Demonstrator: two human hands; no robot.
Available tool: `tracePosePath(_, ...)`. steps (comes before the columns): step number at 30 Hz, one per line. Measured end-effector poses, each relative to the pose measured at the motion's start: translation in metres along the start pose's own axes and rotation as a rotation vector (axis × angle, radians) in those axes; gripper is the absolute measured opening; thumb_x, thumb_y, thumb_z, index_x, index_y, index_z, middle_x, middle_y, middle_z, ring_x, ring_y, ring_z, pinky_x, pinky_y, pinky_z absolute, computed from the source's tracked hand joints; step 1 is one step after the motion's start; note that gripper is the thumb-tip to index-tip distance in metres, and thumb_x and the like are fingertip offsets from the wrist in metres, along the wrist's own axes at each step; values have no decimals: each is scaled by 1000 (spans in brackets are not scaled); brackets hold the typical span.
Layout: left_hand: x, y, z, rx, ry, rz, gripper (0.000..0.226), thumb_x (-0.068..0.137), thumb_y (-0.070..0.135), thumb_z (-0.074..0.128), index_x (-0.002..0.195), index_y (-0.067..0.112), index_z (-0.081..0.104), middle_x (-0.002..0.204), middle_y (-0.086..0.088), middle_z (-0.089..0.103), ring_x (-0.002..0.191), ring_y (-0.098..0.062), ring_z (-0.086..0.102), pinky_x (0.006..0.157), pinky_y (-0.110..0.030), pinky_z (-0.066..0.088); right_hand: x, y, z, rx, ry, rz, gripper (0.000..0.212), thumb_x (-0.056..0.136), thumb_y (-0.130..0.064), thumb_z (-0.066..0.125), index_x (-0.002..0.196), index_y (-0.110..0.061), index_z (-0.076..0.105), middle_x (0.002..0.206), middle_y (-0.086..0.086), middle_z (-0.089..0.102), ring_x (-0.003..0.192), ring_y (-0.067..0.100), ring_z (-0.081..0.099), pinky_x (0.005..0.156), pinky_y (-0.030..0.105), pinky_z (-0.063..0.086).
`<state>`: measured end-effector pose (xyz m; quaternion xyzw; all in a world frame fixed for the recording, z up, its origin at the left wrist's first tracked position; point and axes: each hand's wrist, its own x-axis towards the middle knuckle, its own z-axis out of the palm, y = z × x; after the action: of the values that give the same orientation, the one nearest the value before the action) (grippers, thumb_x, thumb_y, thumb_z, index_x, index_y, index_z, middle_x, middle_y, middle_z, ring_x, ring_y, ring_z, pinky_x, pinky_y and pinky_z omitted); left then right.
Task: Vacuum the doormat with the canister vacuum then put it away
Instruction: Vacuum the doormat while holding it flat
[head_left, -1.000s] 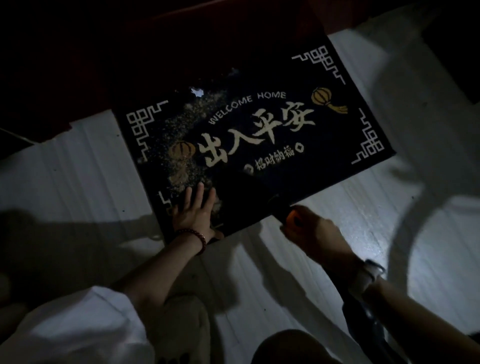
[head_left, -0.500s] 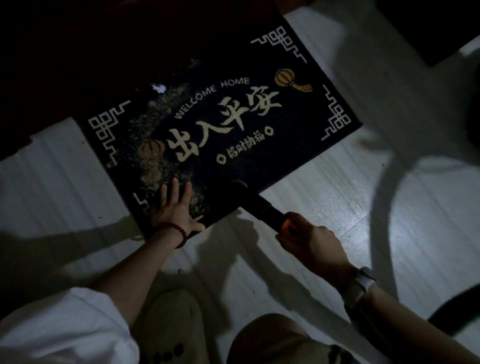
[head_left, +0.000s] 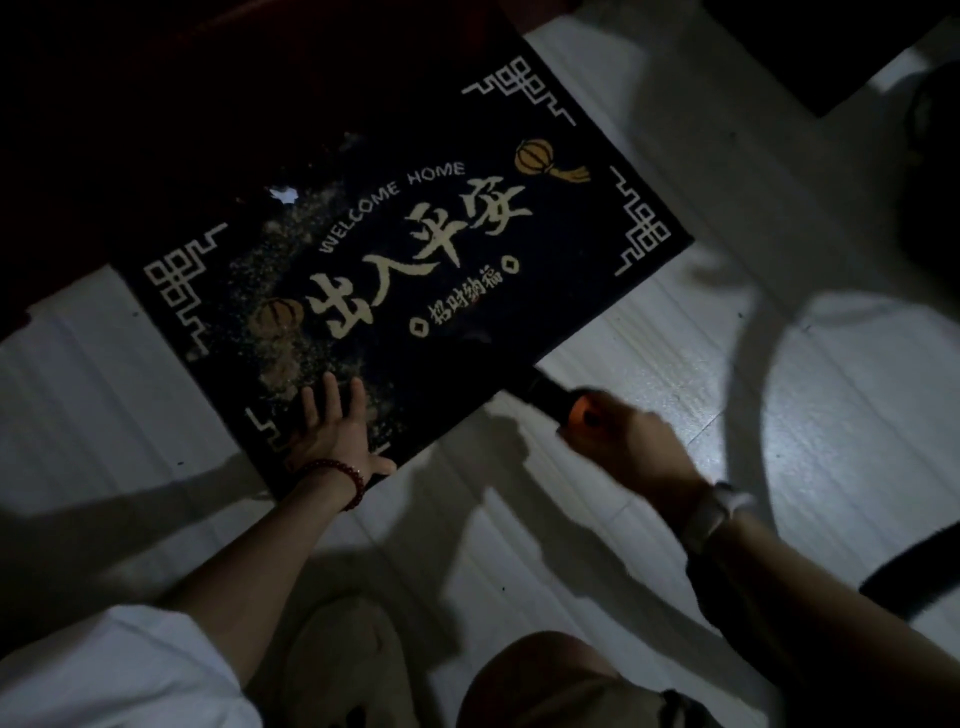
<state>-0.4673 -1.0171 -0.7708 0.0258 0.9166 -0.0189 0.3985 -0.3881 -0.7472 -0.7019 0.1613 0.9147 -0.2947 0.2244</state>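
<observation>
A dark doormat (head_left: 582, 228) with "WELCOME HOME" lettering lies on the pale floor, its left half sprinkled with pale dust (head_left: 291, 291). My left hand (head_left: 332, 431) presses flat with straight fingers on the mat's near corner. My right hand (head_left: 628, 441) grips the black vacuum nozzle tube (head_left: 545, 392), which points up-left onto the mat's near edge; its tip is lost against the dark mat. A dark hose (head_left: 914, 577) runs along my right forearm.
The dim room has pale floor tiles (head_left: 675, 338) around the mat. A dark rounded object, possibly the canister (head_left: 935, 156), sits at the right edge. A slipper (head_left: 343, 660) and my knee (head_left: 561, 680) are at the bottom. Deep shadow covers the area beyond the mat.
My right hand has pulled the nozzle back toward me, from over the mat's lower middle to its near edge. My left hand stays pressed on the corner.
</observation>
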Motion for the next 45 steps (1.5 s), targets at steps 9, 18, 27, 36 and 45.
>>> tracePosePath(9, -1, 8, -5, 34, -25, -27, 106, 82, 47, 64, 148, 16, -13, 154, -13, -21, 142, -37, -13, 112, -49, 22, 3, -31, 28, 56, -49, -33, 25, 88, -38, 56, 109, -27, 51, 74, -1, 58, 58, 16, 52, 54, 24, 38)
tracePosePath(18, 0, 15, -7, 39, -33, -40, 106, 83, 42, 65, 147, 10, -14, 153, -19, -21, 141, -42, -14, 110, -50, 26, 51, 18, -51, 291, 307, 240, 39, 85, -39, 61, 119, -22, 52, 86, 9, 63, 52, 24, 56, 55, 37, 53)
tracePosePath(27, 4, 13, -4, 32, -52, -33, 110, 81, 44, 66, 146, 9, -15, 151, -21, -23, 140, -43, -14, 112, -49, 20, 1, -26, 38, -355, 279, -230, 49, 89, -41, 54, 132, -23, 41, 71, 6, 61, 46, 22, 52, 43, 23, 36)
tracePosePath(36, 2, 1, -5, -47, 12, 2, 99, 80, 48, 66, 149, 20, 1, 157, -10, -9, 143, -37, -4, 113, -49, 20, -16, -27, 69, -499, 316, -320, 63, 67, -33, 76, 121, -19, 46, 58, -3, 51, 36, 7, 28, 43, 12, -5)
tracePosePath(45, 17, 30, -46, -75, 387, 695, 70, 86, 50, 14, 142, 15, 37, 152, 2, 30, 142, -15, 23, 111, -40, 29, -18, -21, 83, -530, 376, -377, 61, 71, -31, 70, 124, -15, 45, 61, -1, 54, 38, 8, 29, 38, 18, 19)
